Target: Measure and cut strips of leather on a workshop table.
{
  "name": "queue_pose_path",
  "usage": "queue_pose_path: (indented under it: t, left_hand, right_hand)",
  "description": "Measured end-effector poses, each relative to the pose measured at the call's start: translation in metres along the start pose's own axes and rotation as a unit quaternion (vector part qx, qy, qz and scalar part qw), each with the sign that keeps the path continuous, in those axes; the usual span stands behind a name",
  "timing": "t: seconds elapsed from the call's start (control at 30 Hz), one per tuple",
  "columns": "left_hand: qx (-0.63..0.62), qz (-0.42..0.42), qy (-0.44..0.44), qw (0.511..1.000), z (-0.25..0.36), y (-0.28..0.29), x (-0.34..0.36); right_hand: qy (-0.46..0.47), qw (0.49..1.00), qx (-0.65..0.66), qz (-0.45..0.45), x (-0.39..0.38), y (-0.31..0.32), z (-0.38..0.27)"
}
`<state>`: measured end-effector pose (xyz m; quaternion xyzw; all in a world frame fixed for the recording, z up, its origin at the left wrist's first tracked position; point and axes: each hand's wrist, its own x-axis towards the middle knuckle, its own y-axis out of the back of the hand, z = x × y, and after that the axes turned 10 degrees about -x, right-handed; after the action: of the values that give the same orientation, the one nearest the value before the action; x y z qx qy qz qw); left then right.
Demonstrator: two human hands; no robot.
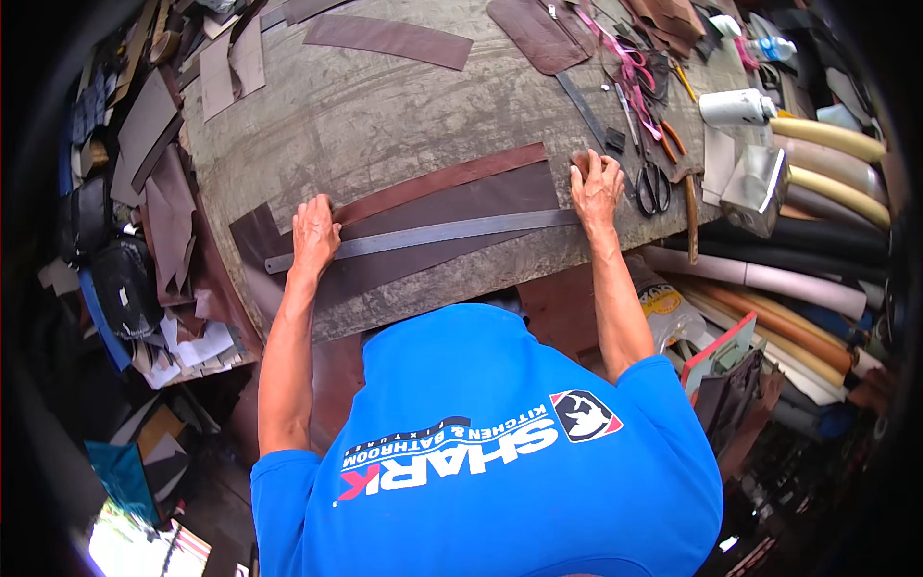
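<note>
My left hand (315, 234), fingers bent and close together, presses on the left end of a reddish-brown strip (442, 181). The strip lies along a dark brown leather piece (481, 194), with a long steel ruler (430, 229) across that piece, passing by my left thumb. Near the ruler's right end, my right hand (596, 195) has curled fingers beside a small brown bit (581, 159); what they hold, if anything, is unclear. Black-handled scissors (654, 188) lie just right of that hand.
Worktable (288, 125) holds pink scissors (635, 62), pliers (669, 139), a white bottle (735, 108) and a metal block (755, 190). Leather scraps (144, 135) crowd the left. Material rolls (827, 188) fill the right side. A dark bag (115, 288) sits at the left.
</note>
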<state>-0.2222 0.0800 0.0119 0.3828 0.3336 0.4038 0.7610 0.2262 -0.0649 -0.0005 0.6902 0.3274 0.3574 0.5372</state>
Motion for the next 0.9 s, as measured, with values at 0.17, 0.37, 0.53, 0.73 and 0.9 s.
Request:
queue_pose_path:
  t: [0.17,0.37,0.53,0.73,0.9]
  left_hand:
    - [0.009,0.005,-0.035,0.999,0.0,-0.004,-0.005]
    - [0.014,0.106,-0.084,0.991,0.025,-0.012,-0.023]
    - [-0.07,0.112,-0.053,0.99,0.03,-0.001,-0.029]
    - [-0.424,-0.06,0.082,0.9,0.038,0.065,0.02]
    - [-0.275,-0.14,0.035,0.951,0.052,0.098,0.022]
  right_hand:
    - [0.222,0.974,0.021,0.033,0.001,0.011,-0.074]
    - [0.355,0.927,0.111,-0.045,-0.017,-0.003,-0.11]
    - [0.354,0.927,0.115,-0.053,-0.021,-0.004,-0.108]
    - [0.338,0.935,0.098,-0.056,-0.024,-0.003,-0.113]
    - [0.308,0.944,0.093,-0.076,-0.025,-0.003,-0.121]
